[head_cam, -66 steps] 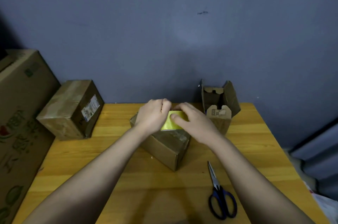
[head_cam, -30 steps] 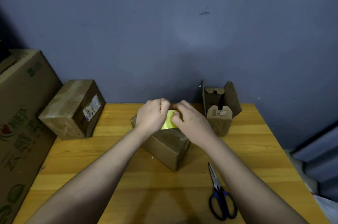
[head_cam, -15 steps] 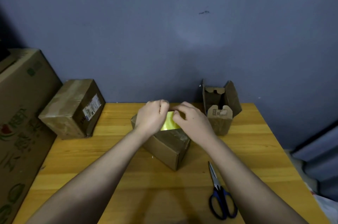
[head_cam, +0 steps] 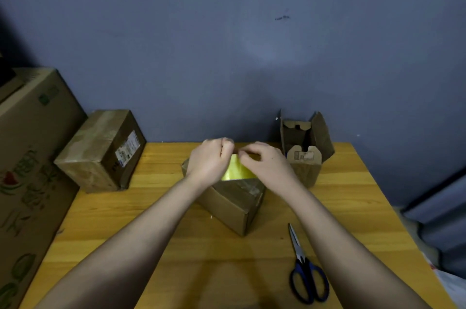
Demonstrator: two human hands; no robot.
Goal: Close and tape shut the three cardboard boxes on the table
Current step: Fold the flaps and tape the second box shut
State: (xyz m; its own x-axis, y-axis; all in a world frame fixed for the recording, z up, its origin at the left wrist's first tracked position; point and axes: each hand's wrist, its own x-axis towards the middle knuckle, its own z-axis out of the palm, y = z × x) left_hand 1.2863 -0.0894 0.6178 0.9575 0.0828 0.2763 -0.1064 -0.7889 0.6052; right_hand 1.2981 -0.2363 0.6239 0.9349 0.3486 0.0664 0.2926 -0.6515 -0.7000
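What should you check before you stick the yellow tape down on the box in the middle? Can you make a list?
1. Left hand grips yellow tape: ok.
2. Right hand pinches tape end: ok.
3. Tape sits over the middle brown cardboard box: ok.
4. Its flaps fully closed underneath: cannot tell, hands hide them.
5. Blue-handled scissors lying near the right arm: ok.
6. Small cardboard box at the back right closed: not ok, flaps stand open.

A makeshift home packing corner is suggested: a wooden table (head_cam: 176,245) set against a bare blue-grey wall (head_cam: 227,43) (large printed carton (head_cam: 30,157) at far left).
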